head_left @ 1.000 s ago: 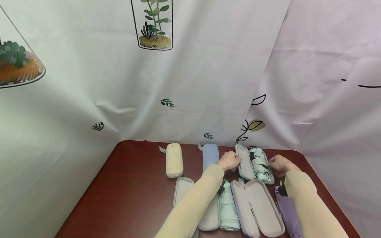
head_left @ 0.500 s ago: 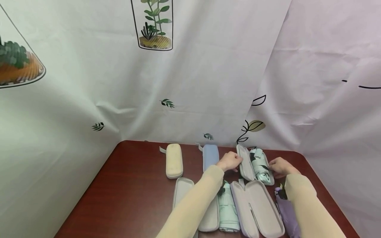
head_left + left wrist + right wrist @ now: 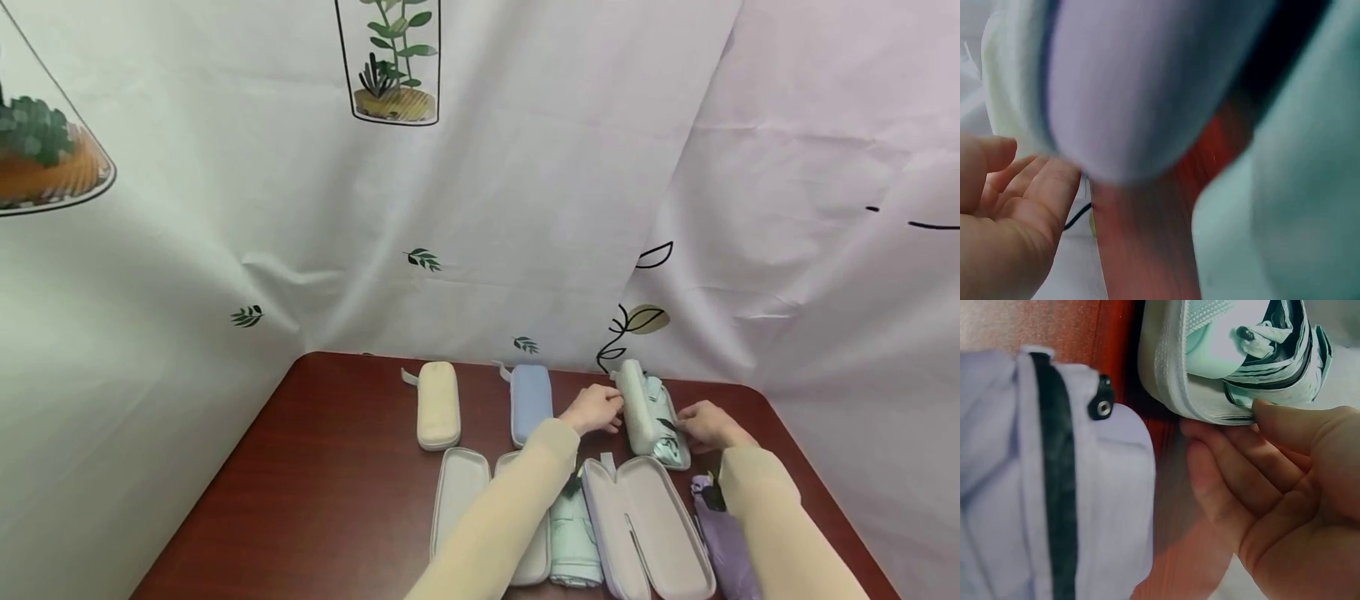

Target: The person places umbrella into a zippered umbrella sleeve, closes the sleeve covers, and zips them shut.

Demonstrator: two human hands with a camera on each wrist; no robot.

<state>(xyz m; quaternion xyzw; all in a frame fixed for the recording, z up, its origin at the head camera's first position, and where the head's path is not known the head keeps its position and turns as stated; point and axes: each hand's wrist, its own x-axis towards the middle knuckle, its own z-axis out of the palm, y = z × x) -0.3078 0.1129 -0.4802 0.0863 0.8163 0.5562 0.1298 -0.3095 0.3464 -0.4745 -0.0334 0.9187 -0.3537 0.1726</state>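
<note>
In the head view, a pale green hard case (image 3: 637, 408) at the back right has its lid tipped up, partly over a folded mint umbrella (image 3: 664, 433) lying inside. My left hand (image 3: 596, 408) touches the outer side of this lid with its fingertips, the fingers fairly straight. On the other side, my right hand (image 3: 707, 423) holds the case's edge. The right wrist view shows the thumb on the case's rim (image 3: 1210, 417) and the fingers under it, next to the umbrella's end (image 3: 1279, 387).
A purple folded umbrella (image 3: 723, 533) lies by the right forearm. An open purple case (image 3: 663, 525), another mint umbrella (image 3: 574, 542) and an open pale case (image 3: 461, 483) line the front. Shut blue (image 3: 532, 396) and cream (image 3: 438, 406) cases stand behind on the red-brown table (image 3: 315, 475).
The lid of the pale green case has swung up and rightward over the mint umbrella, pushed by my left hand, which has moved slightly right. My right hand has stayed at the case's edge.
</note>
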